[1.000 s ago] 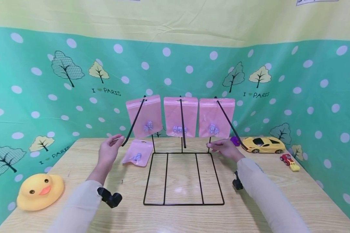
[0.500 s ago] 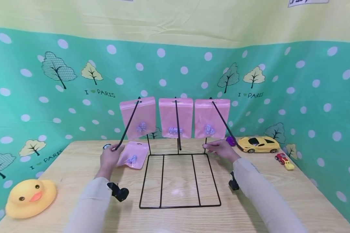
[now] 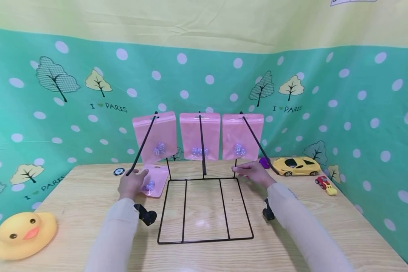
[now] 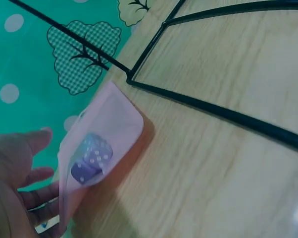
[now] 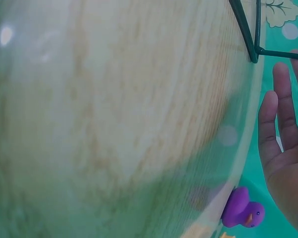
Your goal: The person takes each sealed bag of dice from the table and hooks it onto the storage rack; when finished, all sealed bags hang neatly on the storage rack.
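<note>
Head view: the left hand [image 3: 132,184] is seen low over the bench [image 3: 88,211], fingers extended and relaxed, resting against the left edge of a pink zip pouch [image 3: 152,181] that lies flat on the bench just left of the black wire display rack [image 3: 204,207]. The grip is open; nothing is pinched. In the left wrist view the pouch [image 4: 102,153] is seen beside the open palm [image 4: 15,188], with purple dice [image 4: 91,159] inside it, the fingertips at or under its near edge.

The right hand [image 3: 255,173] is held at the rack's rear right corner, fingers straight and pointing left, at the upright wire; contact cannot be confirmed. In the right wrist view the fingers [image 5: 280,114] are spread flat and hold nothing. Both forearms are extended forward in light sleeves.

Three more pink pouches [image 3: 200,136] hang on the rack's pegs.
</note>
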Motion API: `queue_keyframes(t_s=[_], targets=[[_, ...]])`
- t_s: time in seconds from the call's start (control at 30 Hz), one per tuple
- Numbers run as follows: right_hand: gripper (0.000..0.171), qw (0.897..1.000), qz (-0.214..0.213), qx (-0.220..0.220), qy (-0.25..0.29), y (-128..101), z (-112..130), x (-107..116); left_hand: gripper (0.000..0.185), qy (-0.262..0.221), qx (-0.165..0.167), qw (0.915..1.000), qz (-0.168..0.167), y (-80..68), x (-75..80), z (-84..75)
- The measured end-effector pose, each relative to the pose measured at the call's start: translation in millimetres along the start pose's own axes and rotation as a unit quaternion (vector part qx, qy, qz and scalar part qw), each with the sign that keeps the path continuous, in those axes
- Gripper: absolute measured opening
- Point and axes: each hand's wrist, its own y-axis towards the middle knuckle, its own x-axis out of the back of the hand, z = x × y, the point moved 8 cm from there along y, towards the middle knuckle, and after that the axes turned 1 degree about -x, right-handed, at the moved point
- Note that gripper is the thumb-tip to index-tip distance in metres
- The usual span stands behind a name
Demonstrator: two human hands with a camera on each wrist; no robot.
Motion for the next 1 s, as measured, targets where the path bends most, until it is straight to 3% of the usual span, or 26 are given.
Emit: queue_keyframes(t_s=[0.37,0.7,1.0], targets=[[0.039,1.000,-0.002,-0.006,0.007,1.1,0.2,-2.7,0.059,0.013,0.012,0.9998,-0.001,-1.2,2.6,-5.1],[0.039,1.000,-0.006,-0.011,-0.002,2.3,-2.0,-1.3,0.052,-0.049,0.009,0.9987,-0.006,0.8,3.1,-2.0],[0.038,1.000,-0.006,-0.007,-0.001,1.6,-3.8,0.5,0.042,-0.090,-0.011,0.9951,-0.040,2.4,8.8,-2.4]])
